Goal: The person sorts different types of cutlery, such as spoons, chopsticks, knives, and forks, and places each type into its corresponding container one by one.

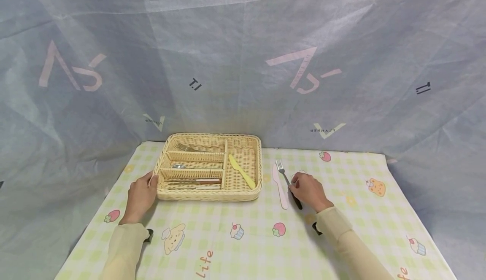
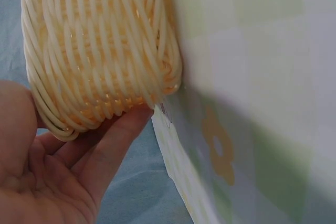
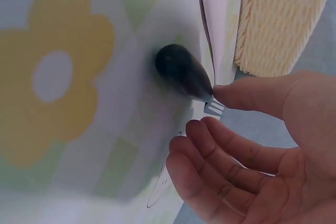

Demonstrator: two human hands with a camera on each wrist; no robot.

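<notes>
My left hand (image 1: 141, 195) holds the left end of a woven cutlery basket (image 1: 212, 195). In the left wrist view, the thumb lies by the rim and the fingers (image 2: 118, 145) reach along the basket's outer wall. My right hand (image 1: 309, 189) is over a fork (image 1: 285, 179) with a dark handle, on the cloth right of the basket. In the right wrist view, the thumb is at the fork's dark handle (image 3: 184, 74); a gap shows between handle and bent fingers. Beside the fork lies a pale pink knife (image 1: 279, 189).
A yellow knife (image 1: 241, 171) lies in the basket's right compartment. A fork (image 1: 186, 148) and other cutlery, some with pale handles (image 1: 208, 187), lie in the left compartments. A checked cloth (image 1: 258, 246) covers the table; a grey-blue curtain (image 1: 235, 60) hangs behind.
</notes>
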